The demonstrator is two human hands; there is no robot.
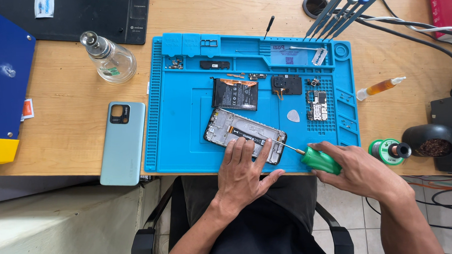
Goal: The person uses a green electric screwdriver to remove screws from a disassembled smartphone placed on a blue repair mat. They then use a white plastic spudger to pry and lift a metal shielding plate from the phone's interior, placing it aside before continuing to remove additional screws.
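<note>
An opened phone frame [239, 133] lies tilted on the blue repair mat [184, 108]. My left hand [245, 170] presses flat on the frame's near right part, fingers spread over it. My right hand [359, 169] grips a green-handled screwdriver [318, 159], whose thin shaft points left and touches the frame's right end. On the mat behind lie a black battery [235, 94], a small black cover piece [286, 84], a circuit board [317, 105] and a white pick [293, 116].
A pale green phone back cover [123, 142] lies left of the mat on the wooden table. A glass bottle [110, 58] stands behind it. Tweezers and tools [341, 7], cables, a small glue bottle [381, 87], a solder spool [388, 150] and a black holder [433, 141] sit at right.
</note>
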